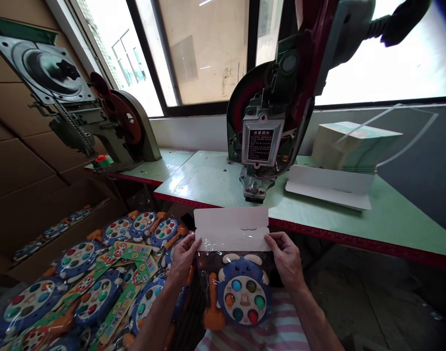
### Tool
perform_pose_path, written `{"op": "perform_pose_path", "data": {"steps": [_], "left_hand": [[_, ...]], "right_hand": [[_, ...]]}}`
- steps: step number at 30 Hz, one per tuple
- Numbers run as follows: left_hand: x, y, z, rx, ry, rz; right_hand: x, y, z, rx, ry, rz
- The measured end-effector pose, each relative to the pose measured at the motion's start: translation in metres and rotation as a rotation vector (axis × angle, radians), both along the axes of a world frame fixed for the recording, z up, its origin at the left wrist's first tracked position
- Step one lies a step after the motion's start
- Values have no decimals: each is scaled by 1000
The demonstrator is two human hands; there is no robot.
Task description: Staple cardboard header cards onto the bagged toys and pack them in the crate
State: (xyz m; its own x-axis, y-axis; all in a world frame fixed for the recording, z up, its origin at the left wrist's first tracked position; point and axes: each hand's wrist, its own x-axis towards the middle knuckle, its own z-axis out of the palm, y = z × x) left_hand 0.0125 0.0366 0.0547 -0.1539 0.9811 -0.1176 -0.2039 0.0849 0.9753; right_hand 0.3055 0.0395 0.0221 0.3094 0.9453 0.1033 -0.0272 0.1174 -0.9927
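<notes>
A white folded card point(232, 231) is held by its two ends, its plain inner side up. My left hand point(184, 256) pinches the left end, and my right hand point(286, 256) pinches the right end. Below the card hangs a clear plastic bag with a blue animal-shaped toy point(244, 292) and an orange hammer point(213, 307) inside. The toy has several coloured round buttons. The bag's top edge meets the card's lower edge; whether it is tucked inside cannot be made out.
A machine point(261, 141) stands on the green table point(208, 178) ahead, beside another machine point(127, 122) at left. Blank cards point(328, 187) and a card stack point(354, 146) lie at right. Bagged toys point(78, 258) and printed cards point(135, 253) fill the lower left.
</notes>
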Motion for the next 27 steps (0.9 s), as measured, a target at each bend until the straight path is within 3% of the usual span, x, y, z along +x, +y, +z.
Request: {"op": "perform_pose_path", "data": {"steps": [5, 12, 18, 23, 27], "left_hand": [[8, -1, 2, -2, 6, 66], [0, 6, -14, 17, 26, 78], [-4, 2, 0, -53, 42, -16], [-16, 1, 11, -40, 80, -216], [-18, 0, 5, -33, 64, -208]], "right_hand": [[0, 0, -3, 5, -24, -20], [2, 2, -3, 3, -95, -67], [0, 3, 0, 10, 58, -58], [9, 4, 11, -42, 279, 192], [16, 2, 22, -108, 345, 359]]}}
